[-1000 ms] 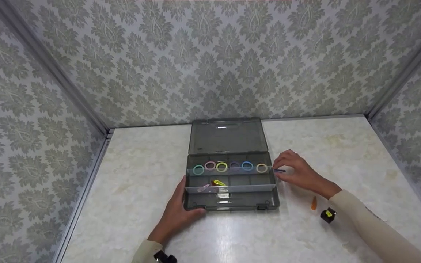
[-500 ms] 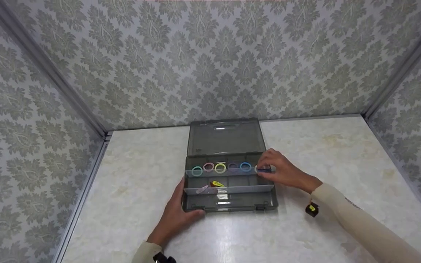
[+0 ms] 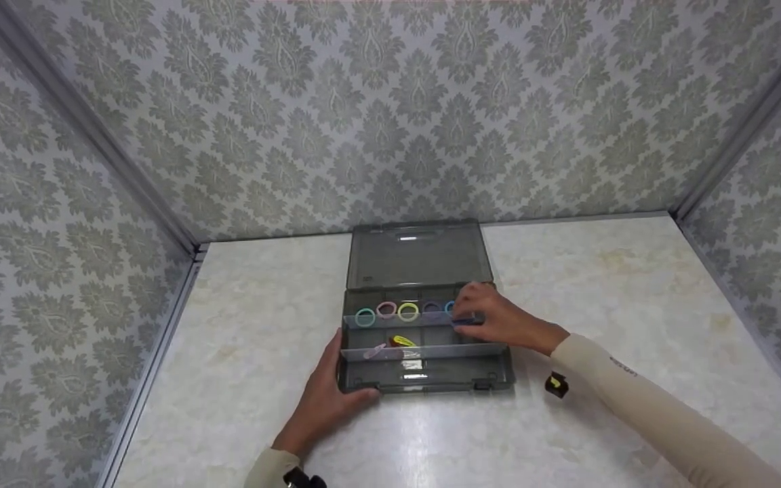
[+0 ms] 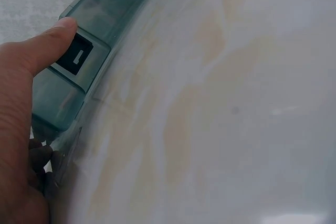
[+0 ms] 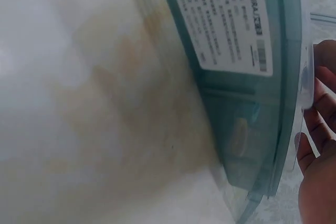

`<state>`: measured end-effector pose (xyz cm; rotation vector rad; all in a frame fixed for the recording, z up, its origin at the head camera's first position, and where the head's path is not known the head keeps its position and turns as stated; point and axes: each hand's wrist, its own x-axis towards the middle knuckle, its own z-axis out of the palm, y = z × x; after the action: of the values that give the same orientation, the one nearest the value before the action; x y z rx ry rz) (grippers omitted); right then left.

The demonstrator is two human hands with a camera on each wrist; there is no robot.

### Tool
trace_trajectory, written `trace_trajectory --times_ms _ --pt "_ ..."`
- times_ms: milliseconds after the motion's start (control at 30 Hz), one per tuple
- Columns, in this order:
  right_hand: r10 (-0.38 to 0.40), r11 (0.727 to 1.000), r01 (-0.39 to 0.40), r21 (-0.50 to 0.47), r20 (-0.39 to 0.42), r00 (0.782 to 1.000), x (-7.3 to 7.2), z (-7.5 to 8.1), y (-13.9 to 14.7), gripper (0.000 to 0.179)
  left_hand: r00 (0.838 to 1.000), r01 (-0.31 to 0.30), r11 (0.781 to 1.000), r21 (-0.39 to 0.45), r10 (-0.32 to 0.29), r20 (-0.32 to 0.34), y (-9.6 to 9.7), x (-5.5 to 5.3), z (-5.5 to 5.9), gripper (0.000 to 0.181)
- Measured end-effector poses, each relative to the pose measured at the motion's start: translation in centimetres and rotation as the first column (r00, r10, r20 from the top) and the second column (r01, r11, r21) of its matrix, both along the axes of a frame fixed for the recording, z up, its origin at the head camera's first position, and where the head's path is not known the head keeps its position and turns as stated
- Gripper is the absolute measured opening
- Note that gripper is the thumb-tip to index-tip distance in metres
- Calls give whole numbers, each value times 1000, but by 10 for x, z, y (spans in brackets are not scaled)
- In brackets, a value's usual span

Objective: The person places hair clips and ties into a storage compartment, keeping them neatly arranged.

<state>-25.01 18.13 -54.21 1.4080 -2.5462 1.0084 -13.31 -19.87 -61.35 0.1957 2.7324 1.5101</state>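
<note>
A smoky grey plastic organizer box (image 3: 441, 387) lies with its lid raised against the back. My left hand (image 3: 326, 400) grips its front left corner; in the left wrist view the thumb (image 4: 52, 43) presses beside the black latch. Over the middle row my right hand (image 3: 506, 324) pinches a dark blue hair clip (image 3: 466, 319), partly hidden by the fingers. The back row holds several hair ties, among them a teal one (image 3: 365, 326), a pink one and a yellow one (image 3: 409, 320). In the middle row are a yellow hair clip (image 3: 403, 341) and a pink hair clip (image 3: 375, 352).
Clear dividers (image 3: 424, 352) stand up between the rows. The box's lid (image 3: 421, 256) reaches back toward the patterned wall (image 3: 390, 135). A white label (image 5: 226, 32) shows on the box's right side. Marbled tabletop (image 3: 248, 305) surrounds the box.
My right hand has brought the dark blue hair clip leftward from beside the box to over its middle row. An orange clip seen earlier is now hidden by the right arm. The left hand stays put.
</note>
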Motion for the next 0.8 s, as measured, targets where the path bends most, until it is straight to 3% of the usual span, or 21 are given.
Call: trace_trajectory --times_ms 167,400,633,800 --pt "23 1000 -23 2 27 999 0 -1 -13 10 1000 2 1000 -1 -2 -5 0 0 -1 142" --pt "60 998 -60 -5 -34 998 -2 -5 -29 10 1000 -1 1000 -3 1 3 -1 1 0 144" --pt "35 998 -36 61 13 999 2 -1 -38 11 1000 -10 1000 -1 10 23 0 1 0 146" --pt "26 995 -25 100 -7 1000 2 0 -41 10 999 -18 1000 -8 18 29 1 1 -1 145"
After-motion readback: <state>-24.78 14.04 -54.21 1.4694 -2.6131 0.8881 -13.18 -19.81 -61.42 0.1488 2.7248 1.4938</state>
